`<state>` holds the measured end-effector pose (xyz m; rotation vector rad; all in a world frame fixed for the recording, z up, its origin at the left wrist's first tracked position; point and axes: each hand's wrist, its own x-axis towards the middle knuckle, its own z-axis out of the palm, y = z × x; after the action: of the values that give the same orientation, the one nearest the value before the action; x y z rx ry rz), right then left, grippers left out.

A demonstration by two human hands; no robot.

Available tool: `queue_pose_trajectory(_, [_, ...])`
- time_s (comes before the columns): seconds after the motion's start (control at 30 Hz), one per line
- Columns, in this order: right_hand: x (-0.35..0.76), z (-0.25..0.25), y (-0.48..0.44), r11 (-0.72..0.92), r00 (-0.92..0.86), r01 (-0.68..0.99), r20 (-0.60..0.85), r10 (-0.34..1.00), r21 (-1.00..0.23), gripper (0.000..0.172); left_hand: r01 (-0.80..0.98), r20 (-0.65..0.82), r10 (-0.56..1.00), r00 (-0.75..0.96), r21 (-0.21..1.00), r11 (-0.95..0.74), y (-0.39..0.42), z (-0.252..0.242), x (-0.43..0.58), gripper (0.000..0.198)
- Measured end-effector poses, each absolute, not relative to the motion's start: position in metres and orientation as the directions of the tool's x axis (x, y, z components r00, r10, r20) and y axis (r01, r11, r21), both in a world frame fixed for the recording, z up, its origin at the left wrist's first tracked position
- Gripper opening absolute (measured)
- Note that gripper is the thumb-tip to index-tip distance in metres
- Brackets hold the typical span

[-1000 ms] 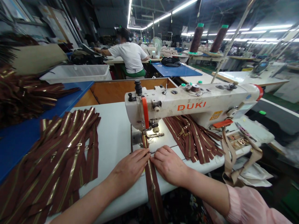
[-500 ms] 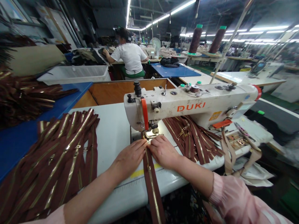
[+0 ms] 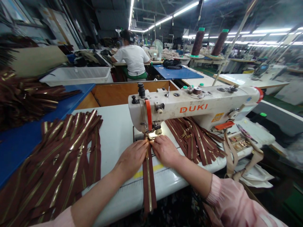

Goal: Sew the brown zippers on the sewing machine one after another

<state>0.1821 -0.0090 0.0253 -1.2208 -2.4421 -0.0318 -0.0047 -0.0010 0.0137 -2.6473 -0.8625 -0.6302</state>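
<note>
A brown zipper with gold teeth (image 3: 149,179) lies under the presser foot (image 3: 152,135) of a white DUKI sewing machine (image 3: 194,105) and hangs over the table's front edge. My left hand (image 3: 133,156) presses flat on the zipper's left tape, fingers together. On its right tape rests my right hand (image 3: 165,150), fingertips just in front of the presser foot. Both hands sit side by side with the gold teeth between them.
A pile of brown zippers (image 3: 59,160) lies on the white table (image 3: 117,132) at left, another pile (image 3: 195,140) behind the machine's arm. Beige straps (image 3: 230,157) hang at right. A blue shelf (image 3: 21,138) holds more zippers. A person in white (image 3: 133,58) sits ahead.
Both hands have slid forward toward the presser foot with the zipper, and less of it hangs over the table's edge.
</note>
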Motion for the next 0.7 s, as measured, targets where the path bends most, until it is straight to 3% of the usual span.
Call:
queue_pose_trajectory(0.4, [0.186, 0.021, -0.011, 0.602, -0.505, 0.783, 0.403, 0.763, -0.158, 0.019, 0.672, 0.457, 0.610, 0.647, 0.038, -0.740, -0.007, 0.020, -0.003, 0.035])
queue_pose_trajectory(0.7, [0.186, 0.019, -0.018, 0.681, -0.534, 0.693, 0.464, 0.706, -0.238, 0.022, 0.711, 0.443, 0.649, 0.619, 0.034, -0.702, -0.117, 0.019, -0.042, 0.044])
